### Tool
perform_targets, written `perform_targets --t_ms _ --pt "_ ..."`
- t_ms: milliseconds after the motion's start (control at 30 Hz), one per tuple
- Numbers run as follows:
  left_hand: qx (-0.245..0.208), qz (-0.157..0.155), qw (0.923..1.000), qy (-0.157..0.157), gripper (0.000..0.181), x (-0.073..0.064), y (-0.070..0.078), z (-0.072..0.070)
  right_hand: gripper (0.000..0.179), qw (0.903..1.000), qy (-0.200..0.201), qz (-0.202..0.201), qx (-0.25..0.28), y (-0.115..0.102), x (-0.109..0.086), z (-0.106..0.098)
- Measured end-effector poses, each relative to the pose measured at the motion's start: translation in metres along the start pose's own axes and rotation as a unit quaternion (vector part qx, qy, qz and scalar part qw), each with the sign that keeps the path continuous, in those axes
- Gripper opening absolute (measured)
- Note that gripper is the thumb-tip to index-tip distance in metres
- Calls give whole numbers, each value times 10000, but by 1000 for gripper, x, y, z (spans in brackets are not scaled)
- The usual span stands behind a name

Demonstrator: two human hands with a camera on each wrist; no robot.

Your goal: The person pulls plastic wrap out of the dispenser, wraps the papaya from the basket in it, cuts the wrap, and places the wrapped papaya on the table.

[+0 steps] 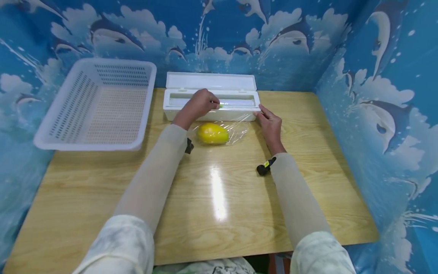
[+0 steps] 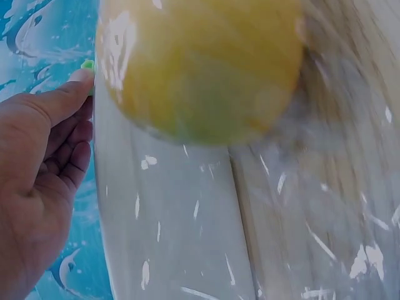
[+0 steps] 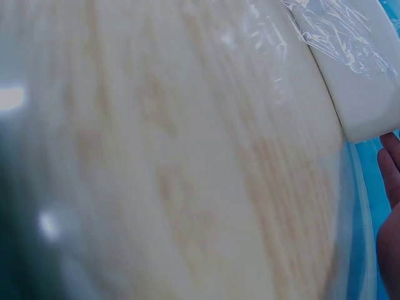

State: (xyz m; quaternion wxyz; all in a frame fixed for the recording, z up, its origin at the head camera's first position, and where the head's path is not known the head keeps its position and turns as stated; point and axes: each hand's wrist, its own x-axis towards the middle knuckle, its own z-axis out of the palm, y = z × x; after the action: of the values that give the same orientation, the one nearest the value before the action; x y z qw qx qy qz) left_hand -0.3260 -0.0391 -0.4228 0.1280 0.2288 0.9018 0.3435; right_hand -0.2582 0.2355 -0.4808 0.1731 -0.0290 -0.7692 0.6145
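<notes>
A white cling film dispenser box (image 1: 210, 104) stands at the table's back edge with its lid (image 1: 210, 80) raised. Cling film (image 1: 237, 131) runs from its front down over a yellow, mango-like fruit (image 1: 209, 134) on the table. My left hand (image 1: 202, 103) reaches across the box and pinches a small green slide cutter (image 2: 88, 64) on the film rail. At the box's right end, my right hand (image 1: 270, 123) grips the corner, thumb at the front. Only part of that hand's fingers (image 3: 389, 165) shows in the right wrist view.
A white perforated plastic basket (image 1: 142, 114) stands at the back left of the wooden table (image 1: 219, 239). A blue dolphin-print curtain (image 1: 219, 34) closes off the back and sides. Black wrist cameras (image 1: 263, 169) sit on both forearms.
</notes>
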Motion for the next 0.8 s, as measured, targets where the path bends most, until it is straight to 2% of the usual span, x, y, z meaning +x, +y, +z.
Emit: perform_targets --t_ms 300,467,800 --pt "112 -250 9996 -50 24 -8 -6 -8 37 10000 -35 1 53 0 -1 2" --pt "193 -461 9987 27 23 -14 -10 -15 37 10000 -13 25 18 -1 -1 1" --pt "235 -848 9957 294 21 -38 -25 -30 38 10000 -36 -81 -27 3 0 1"
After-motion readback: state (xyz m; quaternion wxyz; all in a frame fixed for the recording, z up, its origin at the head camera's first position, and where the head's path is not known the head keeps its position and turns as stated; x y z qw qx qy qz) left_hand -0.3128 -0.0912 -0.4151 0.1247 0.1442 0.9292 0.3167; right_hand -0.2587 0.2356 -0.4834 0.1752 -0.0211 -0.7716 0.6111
